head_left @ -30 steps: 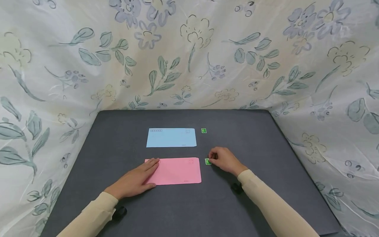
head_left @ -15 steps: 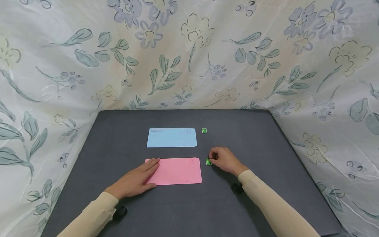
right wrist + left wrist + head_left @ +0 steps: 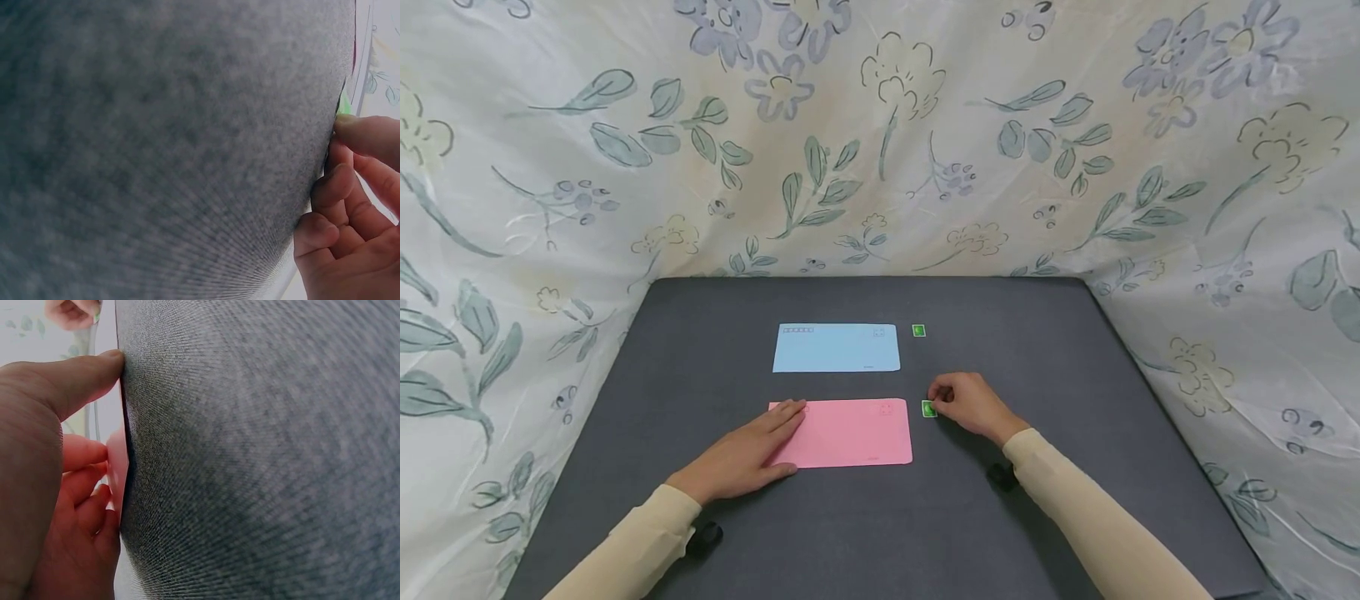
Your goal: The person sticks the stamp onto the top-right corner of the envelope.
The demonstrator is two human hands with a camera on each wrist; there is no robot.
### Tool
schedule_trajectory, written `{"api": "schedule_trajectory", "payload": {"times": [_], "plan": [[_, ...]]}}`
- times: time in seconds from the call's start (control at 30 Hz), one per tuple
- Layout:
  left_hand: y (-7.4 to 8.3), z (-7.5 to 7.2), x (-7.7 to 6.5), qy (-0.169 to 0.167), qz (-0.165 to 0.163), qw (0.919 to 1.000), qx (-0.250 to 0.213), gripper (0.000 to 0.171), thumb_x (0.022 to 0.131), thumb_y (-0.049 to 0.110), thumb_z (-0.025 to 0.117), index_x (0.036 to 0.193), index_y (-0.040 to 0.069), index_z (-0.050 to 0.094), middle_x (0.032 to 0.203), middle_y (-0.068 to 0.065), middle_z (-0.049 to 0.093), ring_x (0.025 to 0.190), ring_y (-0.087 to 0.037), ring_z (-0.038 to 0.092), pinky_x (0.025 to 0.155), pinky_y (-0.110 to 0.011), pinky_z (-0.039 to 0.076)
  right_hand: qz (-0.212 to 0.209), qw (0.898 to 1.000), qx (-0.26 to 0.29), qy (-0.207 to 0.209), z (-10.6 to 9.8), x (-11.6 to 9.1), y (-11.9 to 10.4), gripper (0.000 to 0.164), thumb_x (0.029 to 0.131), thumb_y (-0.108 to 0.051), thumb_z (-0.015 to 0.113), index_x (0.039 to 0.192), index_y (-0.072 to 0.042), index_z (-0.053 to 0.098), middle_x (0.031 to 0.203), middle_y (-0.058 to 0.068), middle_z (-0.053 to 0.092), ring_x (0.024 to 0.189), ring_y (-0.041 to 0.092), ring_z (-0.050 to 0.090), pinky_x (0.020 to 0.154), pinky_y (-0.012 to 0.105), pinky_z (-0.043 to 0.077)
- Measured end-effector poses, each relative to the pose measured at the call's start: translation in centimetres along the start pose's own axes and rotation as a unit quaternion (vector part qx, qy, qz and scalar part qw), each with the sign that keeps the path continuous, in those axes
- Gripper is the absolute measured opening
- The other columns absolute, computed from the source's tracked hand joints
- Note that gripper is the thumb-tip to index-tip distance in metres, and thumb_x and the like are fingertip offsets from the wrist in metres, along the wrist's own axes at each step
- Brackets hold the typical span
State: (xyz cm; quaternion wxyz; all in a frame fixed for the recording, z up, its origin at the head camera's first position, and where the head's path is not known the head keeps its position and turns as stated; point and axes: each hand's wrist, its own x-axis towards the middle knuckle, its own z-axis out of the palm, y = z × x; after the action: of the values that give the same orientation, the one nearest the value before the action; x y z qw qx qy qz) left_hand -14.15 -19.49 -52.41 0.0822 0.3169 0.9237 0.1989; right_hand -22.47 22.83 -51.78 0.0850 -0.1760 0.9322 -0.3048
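My left hand (image 3: 737, 454) lies flat on the left end of a pink envelope (image 3: 853, 433), fingers extended over it. In the left wrist view the thumb (image 3: 87, 378) rests along the envelope's near edge. Right of the envelope, my right hand (image 3: 973, 406) pinches the edge of a small green postage stamp (image 3: 928, 409) between thumb and index finger. In the right wrist view the stamp (image 3: 345, 103) shows as a thin green sliver past the thumb tip, and the other fingers are curled. The stamp's right side is partly covered by the fingertips.
Beyond the pink envelope a blue envelope (image 3: 837, 348) lies flat. A second green stamp (image 3: 918, 331) is to its right. All of this sits on a dark grey table (image 3: 820, 542), with a floral curtain (image 3: 880, 142) along its back and sides.
Both hands stay almost exactly where they were. The envelopes and stamps keep their places; only the head view shifts very slightly.
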Motion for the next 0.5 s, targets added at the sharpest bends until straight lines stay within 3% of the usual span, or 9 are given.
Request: {"api": "schedule_trajectory", "payload": {"times": [0.3, 0.5], "plan": [[-0.03, -0.17, -0.02, -0.003, -0.006, 1.0, -0.003, 0.086, 0.102, 0.045, 0.073, 0.17, 0.008, 0.035, 0.178, -0.008, 0.028, 0.162, -0.031, 0.027, 0.121, -0.058, 0.038, -0.001, 1.0, -0.01, -0.002, -0.25, 0.28, -0.07, 0.011, 0.095, -0.01, 0.084, 0.089, -0.017, 0.078, 0.08, -0.009, 0.067, 0.075, 0.013, 0.06, 0.071, 0.034, 0.053], [-0.12, -0.3, -0.04, -0.003, -0.001, 1.0, -0.007, 0.085, 0.102, 0.044, 0.073, 0.17, 0.008, 0.035, 0.177, -0.008, 0.028, 0.162, -0.032, 0.027, 0.121, -0.058, 0.038, -0.002, 1.0, -0.01, -0.009, -0.63, 0.41, -0.11, 0.008, 0.099, -0.013, 0.081, 0.092, -0.016, 0.08, 0.084, -0.009, 0.07, 0.078, 0.012, 0.062, 0.076, 0.036, 0.055]]}}
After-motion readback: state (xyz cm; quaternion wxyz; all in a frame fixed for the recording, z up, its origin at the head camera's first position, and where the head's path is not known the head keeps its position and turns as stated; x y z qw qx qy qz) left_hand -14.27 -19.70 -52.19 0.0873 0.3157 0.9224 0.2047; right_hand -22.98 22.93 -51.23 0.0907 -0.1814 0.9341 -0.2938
